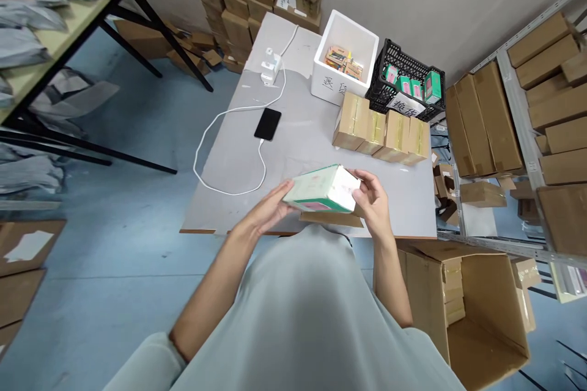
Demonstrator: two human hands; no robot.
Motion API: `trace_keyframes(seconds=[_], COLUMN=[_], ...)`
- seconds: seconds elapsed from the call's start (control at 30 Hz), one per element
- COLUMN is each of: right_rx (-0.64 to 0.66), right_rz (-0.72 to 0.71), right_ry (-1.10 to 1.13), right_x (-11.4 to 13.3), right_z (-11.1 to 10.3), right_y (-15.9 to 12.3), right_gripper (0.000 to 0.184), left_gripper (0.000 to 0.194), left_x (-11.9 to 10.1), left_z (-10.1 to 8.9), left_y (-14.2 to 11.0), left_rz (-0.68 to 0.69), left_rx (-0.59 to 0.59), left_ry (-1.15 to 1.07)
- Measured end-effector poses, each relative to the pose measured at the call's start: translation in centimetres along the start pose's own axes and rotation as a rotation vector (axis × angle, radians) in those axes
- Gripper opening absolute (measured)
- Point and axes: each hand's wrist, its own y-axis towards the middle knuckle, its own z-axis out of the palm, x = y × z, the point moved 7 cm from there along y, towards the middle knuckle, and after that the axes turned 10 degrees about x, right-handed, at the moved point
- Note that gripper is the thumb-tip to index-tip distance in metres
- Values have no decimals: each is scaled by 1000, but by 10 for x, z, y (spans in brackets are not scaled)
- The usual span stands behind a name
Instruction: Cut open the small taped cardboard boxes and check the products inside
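A green and white carton [316, 189] is held between both hands above the near edge of the table. My left hand [275, 204] grips its left end, with the fingers partly hidden under it. At the carton's white right end, my right hand [372, 198] has thumb and fingers closed on the edge. Beneath the carton, part of a brown cardboard box [332, 218] shows at the table edge; most of it is hidden.
On the grey table [229, 159] lie a phone [268, 124] with a white cable, and a power strip [270, 67]. Several taped brown boxes [352, 122] stand before a white bin [339, 82] and a black crate [389, 55]. An open carton [486, 293] stands at right.
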Motion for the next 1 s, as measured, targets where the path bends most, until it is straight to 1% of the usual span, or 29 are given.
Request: trace_keyframes(seconds=[0.03, 0.1, 0.2, 0.23, 0.27, 0.3, 0.33, 0.37, 0.4, 0.47, 0.5, 0.53, 0.57, 0.63, 0.7, 0.8, 0.9, 0.97, 1.0], right_rx=[57, 157, 237, 245, 237, 212, 172, 119, 61, -51, -99, -137, -165, -191, -191, -184, -123, -53, -22], right_rz=[-20, -37, -16, -9, -9, -16, -29, -44, -57, -66, -64, -60, -54, -37, -17, 2, 21, 40, 47], right_ry=[-2, -7, 7, 13, 14, 8, -5, -20, -33, -50, -49, -42, -32, -9, 8, 7, 31, 100, 142], right_x=[4, 6, -2, -5, -7, -9, -9, -9, -9, -11, -13, -16, -19, -25, -29, -30, -28, -27, -26], right_z=[7, 18, 31, 34, 37, 39, 40, 41, 42, 44, 45, 46, 47, 49, 51, 49, 45, 43, 42], right_y=[3, 9, 21, 26, 31, 35, 39, 42, 44, 47, 49, 50, 50, 52, 52, 50, 45, 40, 38], right_gripper=[78, 95, 121, 125, 125, 120, 113, 105, 97, 83, 78, 75, 72, 70, 71, 72, 75, 78, 78], left_gripper=[66, 62, 63, 66, 68, 70, 70, 71, 73, 80, 86, 94, 104, 118, 118, 116, 116, 109, 103], left_x=[7, 18, 32, 36, 40, 42, 42, 39, 33, 14, 4, -4, -10, -15, -16, -12, -3, 7, 13], left_z=[7, 21, 43, 50, 56, 61, 63, 62, 59, 48, 43, 40, 39, 40, 42, 43, 40, 38, 38], left_y=[-2, -8, -21, -26, -31, -36, -38, -38, -37, -37, -38, -41, -43, -48, -50, -52, -52, -53, -53], left_rz=[-51, -143, -275, -325, -370, -398, -398, -360, -286, -80, 11, 74, 106, 103, 84, 88, 95, 58, 26], left_rx=[50, 145, 310, 378, 443, 487, 495, 462, 392, 205, 128, 78, 54, 56, 68, 67, 44, 54, 77], left_ry=[-28, -59, -69, -65, -58, -51, -44, -39, -33, -3, 36, 89, 149, 247, 285, 278, 210, 87, 4])
